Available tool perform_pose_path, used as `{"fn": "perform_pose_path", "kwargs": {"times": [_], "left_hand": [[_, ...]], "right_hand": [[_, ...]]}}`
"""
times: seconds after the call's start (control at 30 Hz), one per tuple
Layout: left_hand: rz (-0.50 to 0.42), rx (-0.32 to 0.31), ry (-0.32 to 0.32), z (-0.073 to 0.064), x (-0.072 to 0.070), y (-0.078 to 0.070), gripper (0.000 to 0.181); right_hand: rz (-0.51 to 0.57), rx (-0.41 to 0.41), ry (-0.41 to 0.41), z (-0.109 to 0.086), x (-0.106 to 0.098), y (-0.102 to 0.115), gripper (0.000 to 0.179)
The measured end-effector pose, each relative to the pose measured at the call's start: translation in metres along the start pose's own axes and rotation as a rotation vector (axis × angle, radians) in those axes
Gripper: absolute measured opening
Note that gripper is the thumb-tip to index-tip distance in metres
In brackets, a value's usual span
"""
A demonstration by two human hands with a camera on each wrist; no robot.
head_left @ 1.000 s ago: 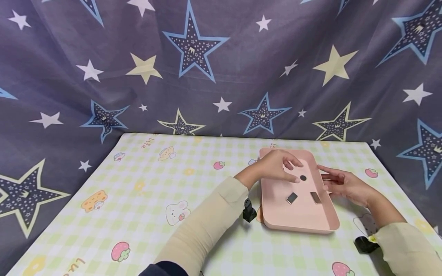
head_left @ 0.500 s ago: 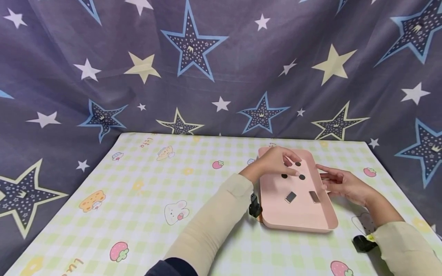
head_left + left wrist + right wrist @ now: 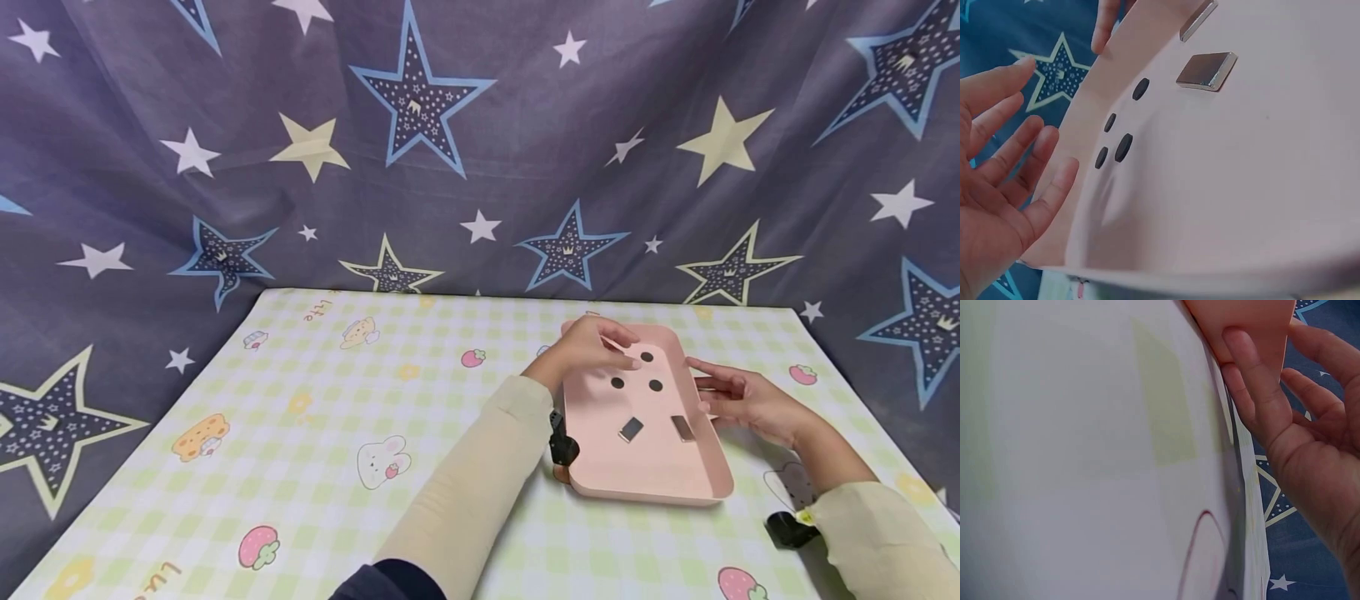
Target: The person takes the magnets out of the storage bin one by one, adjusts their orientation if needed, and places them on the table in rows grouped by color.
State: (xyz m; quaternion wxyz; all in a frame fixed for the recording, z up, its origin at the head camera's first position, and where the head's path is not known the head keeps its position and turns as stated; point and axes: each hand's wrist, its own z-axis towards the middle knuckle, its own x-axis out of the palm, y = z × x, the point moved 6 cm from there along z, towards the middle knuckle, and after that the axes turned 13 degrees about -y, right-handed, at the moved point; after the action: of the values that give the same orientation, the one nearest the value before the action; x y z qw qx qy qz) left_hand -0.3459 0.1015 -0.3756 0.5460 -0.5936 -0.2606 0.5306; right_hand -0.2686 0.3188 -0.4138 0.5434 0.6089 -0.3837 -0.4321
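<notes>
A shallow pink tray (image 3: 645, 467) stands at the table's right, with several small black discs (image 3: 1124, 147) in its far part. Two flat rectangular blocks with shiny metal edges lie nearer: one dark block (image 3: 632, 429) in the middle, one brownish block (image 3: 682, 428) by the right wall. My left hand (image 3: 592, 346) hovers over the tray's far left corner, fingers spread and holding nothing; in the head view it covers part of that corner. On the tray's right side, my right hand (image 3: 757, 408) touches the outer wall and rim with fairly straight fingers.
A checked tablecloth (image 3: 315, 500) with printed cartoons covers the table. Behind it hangs a dark curtain (image 3: 510, 150) with stars. A black wrist camera (image 3: 562, 450) sits close to the tray's left wall, another black camera (image 3: 789, 530) below my right wrist.
My left hand has drawn back to the left and away from the discs, uncovering more of them in the head view. The right hand stays at the tray's wall.
</notes>
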Motion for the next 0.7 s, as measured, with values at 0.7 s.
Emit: {"fn": "perform_pose_path", "kwargs": {"times": [0.7], "left_hand": [[0.298,0.009,0.101,0.000,0.021,0.018,0.036]], "right_hand": [[0.021,-0.006,-0.002,0.001,-0.001,-0.003,0.064]]}}
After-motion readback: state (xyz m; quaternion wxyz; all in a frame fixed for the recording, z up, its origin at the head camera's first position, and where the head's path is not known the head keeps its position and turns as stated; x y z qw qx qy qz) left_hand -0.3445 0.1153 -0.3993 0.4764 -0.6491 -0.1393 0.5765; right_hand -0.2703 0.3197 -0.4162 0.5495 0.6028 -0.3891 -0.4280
